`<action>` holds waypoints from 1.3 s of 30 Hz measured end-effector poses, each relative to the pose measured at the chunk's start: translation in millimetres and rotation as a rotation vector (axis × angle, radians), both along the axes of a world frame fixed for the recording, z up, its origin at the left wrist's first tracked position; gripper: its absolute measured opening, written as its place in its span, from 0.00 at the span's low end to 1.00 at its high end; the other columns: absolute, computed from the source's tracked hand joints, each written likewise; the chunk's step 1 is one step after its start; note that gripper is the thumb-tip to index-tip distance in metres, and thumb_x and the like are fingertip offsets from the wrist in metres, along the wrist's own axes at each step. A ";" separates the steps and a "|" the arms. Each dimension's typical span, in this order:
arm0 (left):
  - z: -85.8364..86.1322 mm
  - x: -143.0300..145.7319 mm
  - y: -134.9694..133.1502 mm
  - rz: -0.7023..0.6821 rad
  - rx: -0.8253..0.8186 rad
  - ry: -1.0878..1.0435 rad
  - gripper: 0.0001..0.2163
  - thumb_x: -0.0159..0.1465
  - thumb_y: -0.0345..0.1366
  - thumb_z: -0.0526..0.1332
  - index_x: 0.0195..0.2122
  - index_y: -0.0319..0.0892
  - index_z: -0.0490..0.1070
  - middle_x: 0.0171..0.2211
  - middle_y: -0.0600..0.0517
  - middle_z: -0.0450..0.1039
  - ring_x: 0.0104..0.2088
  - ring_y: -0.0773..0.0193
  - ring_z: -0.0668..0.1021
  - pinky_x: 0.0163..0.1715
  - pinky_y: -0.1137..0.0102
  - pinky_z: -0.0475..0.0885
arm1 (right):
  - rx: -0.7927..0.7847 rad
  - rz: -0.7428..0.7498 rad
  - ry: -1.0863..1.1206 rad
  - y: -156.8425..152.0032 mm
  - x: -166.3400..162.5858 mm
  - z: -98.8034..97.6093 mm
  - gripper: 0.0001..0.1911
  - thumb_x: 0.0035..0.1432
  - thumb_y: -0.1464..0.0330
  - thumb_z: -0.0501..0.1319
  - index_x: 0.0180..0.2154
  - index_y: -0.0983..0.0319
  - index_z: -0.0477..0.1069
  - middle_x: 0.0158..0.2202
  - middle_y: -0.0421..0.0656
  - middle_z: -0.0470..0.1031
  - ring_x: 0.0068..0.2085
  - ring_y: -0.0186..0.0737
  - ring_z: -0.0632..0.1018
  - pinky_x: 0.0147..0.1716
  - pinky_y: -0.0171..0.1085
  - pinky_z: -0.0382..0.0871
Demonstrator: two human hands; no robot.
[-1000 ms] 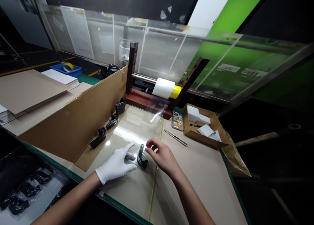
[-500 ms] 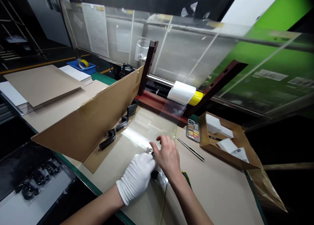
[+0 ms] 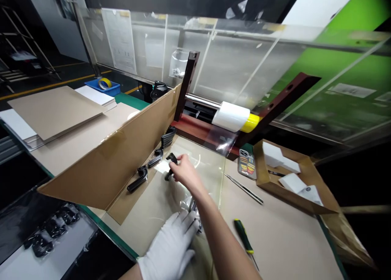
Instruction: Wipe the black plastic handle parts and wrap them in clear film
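So far, black pieces [image 3: 138, 182] line the left cardboard wall [image 3: 91, 170], the right hand [image 3: 183, 170] pinches a part [image 3: 172, 157] not yet down, and the left hand [image 3: 171, 245] lies wide near clear plastic [image 3: 185, 202].

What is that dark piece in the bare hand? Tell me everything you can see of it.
The dark piece is small and black, perhaps plastic, with ends showing above and below the fingers; blur and the grip hide its full shape. The bare right hand pinches it at a slant over the tan work surface, near the black parts along the cardboard panel. Whether its lower end touches the surface, I can't tell.
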State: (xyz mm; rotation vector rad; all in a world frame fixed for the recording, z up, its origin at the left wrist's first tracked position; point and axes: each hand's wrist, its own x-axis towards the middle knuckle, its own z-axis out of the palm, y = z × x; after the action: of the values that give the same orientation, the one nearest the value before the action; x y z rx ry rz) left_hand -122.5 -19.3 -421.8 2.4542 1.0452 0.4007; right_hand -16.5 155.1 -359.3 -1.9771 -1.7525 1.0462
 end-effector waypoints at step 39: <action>6.8 22.6 36.8 0.013 -0.067 0.009 0.32 0.67 0.40 0.61 0.70 0.46 0.52 0.70 0.42 0.57 0.69 0.45 0.61 0.68 0.46 0.58 | 0.212 0.094 0.050 -218.5 112.8 -35.3 0.21 0.62 0.66 0.62 0.56 0.55 0.64 0.49 0.44 0.76 0.47 0.44 0.78 0.47 0.38 0.75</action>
State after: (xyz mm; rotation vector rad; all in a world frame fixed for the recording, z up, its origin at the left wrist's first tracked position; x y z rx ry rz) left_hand -99.9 17.5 -415.0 2.3932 1.0611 0.3535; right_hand 96.2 -63.4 -394.5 -1.7420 -1.8607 0.8892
